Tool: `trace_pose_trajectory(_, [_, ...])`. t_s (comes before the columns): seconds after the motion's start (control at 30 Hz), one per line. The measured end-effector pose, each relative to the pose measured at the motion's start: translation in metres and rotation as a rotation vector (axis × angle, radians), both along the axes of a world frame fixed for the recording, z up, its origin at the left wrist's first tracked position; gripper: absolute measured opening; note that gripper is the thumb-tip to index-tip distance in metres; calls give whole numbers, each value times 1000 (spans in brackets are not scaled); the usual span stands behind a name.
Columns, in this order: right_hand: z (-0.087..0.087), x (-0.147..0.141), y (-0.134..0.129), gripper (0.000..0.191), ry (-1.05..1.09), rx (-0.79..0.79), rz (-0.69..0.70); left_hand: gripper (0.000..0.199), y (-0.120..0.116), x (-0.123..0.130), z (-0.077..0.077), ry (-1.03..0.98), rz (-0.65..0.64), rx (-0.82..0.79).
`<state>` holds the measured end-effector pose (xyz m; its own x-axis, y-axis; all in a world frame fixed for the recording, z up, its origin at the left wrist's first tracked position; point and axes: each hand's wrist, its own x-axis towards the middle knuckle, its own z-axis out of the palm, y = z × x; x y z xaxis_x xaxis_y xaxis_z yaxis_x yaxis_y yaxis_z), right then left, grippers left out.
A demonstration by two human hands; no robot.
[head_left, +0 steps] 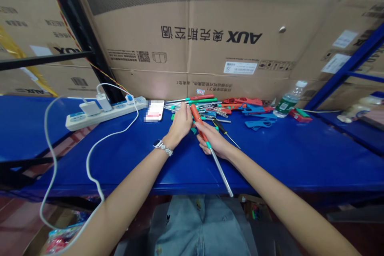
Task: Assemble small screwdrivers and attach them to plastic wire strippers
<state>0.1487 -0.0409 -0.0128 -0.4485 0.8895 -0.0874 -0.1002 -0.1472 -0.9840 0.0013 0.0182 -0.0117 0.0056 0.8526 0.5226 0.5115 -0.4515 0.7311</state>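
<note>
My right hand [214, 140] is wrapped round an orange-handled tool with a long silver metal tube [221, 171]. A teal collar joins handle and tube, and the tube slants down past the table's front edge. Just left of the handle's upper end, my left hand [181, 122] has its fingers pressed together; whatever they pinch is hidden. A watch [162, 146] is on that wrist. Behind both hands lies a pile of similar tools with red and green handles [202, 97]. A yellow-and-black screwdriver [220, 127] rests beside the right hand.
Blue clip-like pieces [259, 122] and a water bottle [288, 100] are to the right on the blue table [285, 156]. A white power strip [108, 114], its cable [90, 156] and a phone-like object [156, 111] are at left. Big cartons [192, 8] stand behind.
</note>
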Motion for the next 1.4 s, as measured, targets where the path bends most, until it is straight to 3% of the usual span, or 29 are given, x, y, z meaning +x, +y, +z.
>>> trace_pose_trajectory(0.13, [3,6,3,38,-1,-26,-91,30,2,-16,6,81,33,32])
trace_pose_trajectory(0.37, [4,13,7,49,6,-67,-136,19,14,-40,-5,323,-295,23])
trace_pose_trajectory(0.47, [2,12,10,49,-7,-47,-168,14,17,-42,-12,406,-276,39])
trace_pose_trajectory(0.57, [1,11,14,50,11,-75,-232,10,13,-41,-10,444,-230,96])
trace_pose_trajectory(0.63, [2,11,17,49,50,-125,-269,20,3,-37,-2,451,-254,170])
trace_pose_trajectory(0.73, [6,12,22,47,144,-175,-332,45,-16,-26,11,464,-393,297])
trace_pose_trajectory(0.8, [8,11,24,48,221,-170,-420,46,-27,-17,17,450,-494,319])
trace_pose_trajectory(0.93, [10,9,23,52,322,-135,-544,26,-35,-4,17,260,-547,270])
trace_pose_trajectory(1.03, [13,10,17,51,333,-143,-374,14,-34,0,16,12,-471,275])
trace_pose_trajectory(1.1, [16,14,12,45,360,-117,-262,17,-31,0,18,-207,-351,259])
trace_pose_trajectory(1.2, [21,26,7,46,421,-30,-272,30,-23,-4,21,-496,-217,134])
trace_pose_trajectory(1.3, [24,41,11,56,405,41,-345,37,-13,-9,21,-673,-266,12])
trace_pose_trajectory(1.4, [22,47,17,45,199,35,-251,42,-10,-11,19,-681,-328,-60])
